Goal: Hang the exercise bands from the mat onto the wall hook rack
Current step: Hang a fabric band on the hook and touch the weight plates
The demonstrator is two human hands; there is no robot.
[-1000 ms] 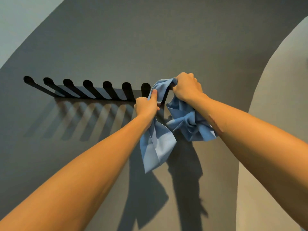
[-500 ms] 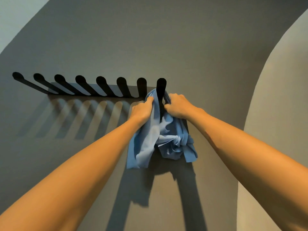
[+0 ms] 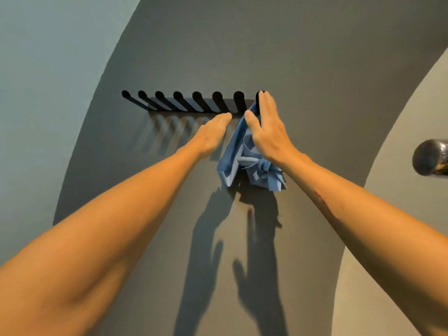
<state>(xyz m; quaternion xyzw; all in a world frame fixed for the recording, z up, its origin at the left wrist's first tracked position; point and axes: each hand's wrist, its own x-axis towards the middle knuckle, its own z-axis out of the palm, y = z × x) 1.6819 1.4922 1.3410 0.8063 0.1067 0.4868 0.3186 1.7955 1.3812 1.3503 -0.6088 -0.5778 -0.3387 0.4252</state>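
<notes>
A light blue exercise band hangs bunched from the rightmost peg of the black wall hook rack. My right hand is in front of the band with straight fingers, their tips by the top of that peg. It covers part of the band and most of the peg. My left hand hovers just left of the band, fingers straight, holding nothing. Whether either hand touches the band cannot be told.
The rack sits on a dark grey wall with several bare pegs to the left. Lighter wall areas curve in at far left and right. A dark rounded metal object juts in at the right edge.
Both hands have let go of the band and opened. The band now hangs by itself from the rightmost peg. The view has pulled back and shifted.
</notes>
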